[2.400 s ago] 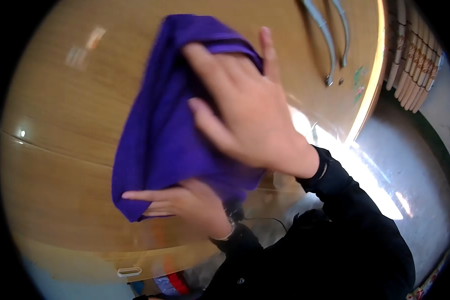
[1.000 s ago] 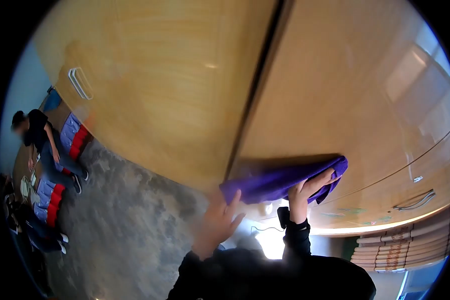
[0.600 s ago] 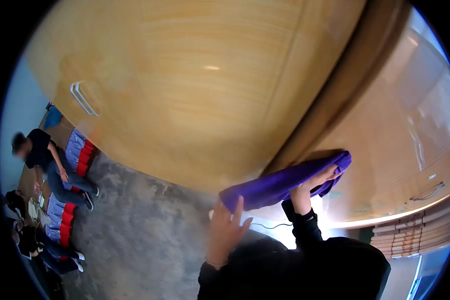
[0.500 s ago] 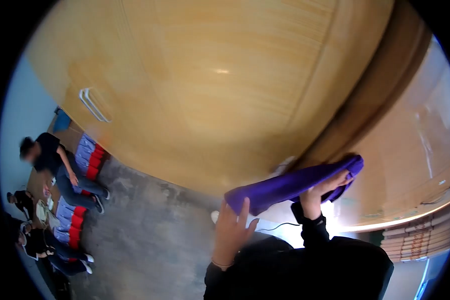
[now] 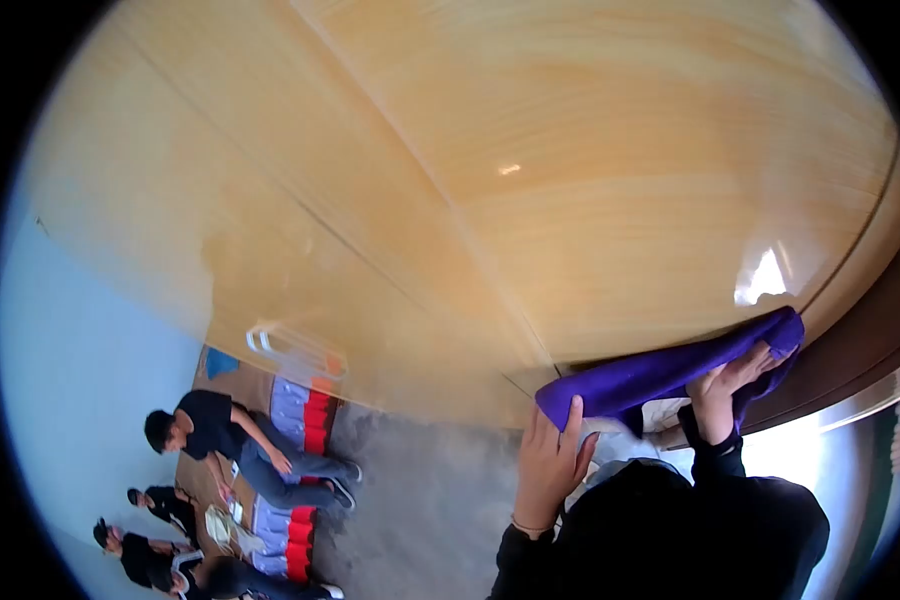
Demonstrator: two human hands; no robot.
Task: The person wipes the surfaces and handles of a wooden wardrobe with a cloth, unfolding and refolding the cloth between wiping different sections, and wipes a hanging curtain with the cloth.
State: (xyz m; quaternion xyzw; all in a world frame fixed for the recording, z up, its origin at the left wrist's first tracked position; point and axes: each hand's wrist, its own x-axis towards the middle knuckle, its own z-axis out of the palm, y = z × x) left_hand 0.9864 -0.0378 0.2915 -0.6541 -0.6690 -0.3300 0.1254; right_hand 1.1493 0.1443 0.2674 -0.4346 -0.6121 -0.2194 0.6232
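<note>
A purple cloth (image 5: pixel 660 375) is stretched between my two hands along the lower edge of a large, glossy light-wood panel (image 5: pixel 450 250). My left hand (image 5: pixel 550 460) grips the cloth's left end with its fingers, one finger in front and the thumb held apart. At the other end, my right hand (image 5: pixel 730 385) has its fingers in the folded cloth, which partly covers the fingertips. How firmly the cloth touches the wood I cannot tell.
A white handle (image 5: pixel 295 350) is on the panel's left part. Dark brown trim (image 5: pixel 840 350) runs at the right. Three people in dark clothes, one nearest (image 5: pixel 215 430), sit at the lower left by a platform with red and lilac skirting (image 5: pixel 305 430). Grey floor (image 5: pixel 400 500) lies between.
My view has swung, so the panel fills more of it and the seated people appear further right. Both hands and the purple cloth appear further right too, still held at both ends.
</note>
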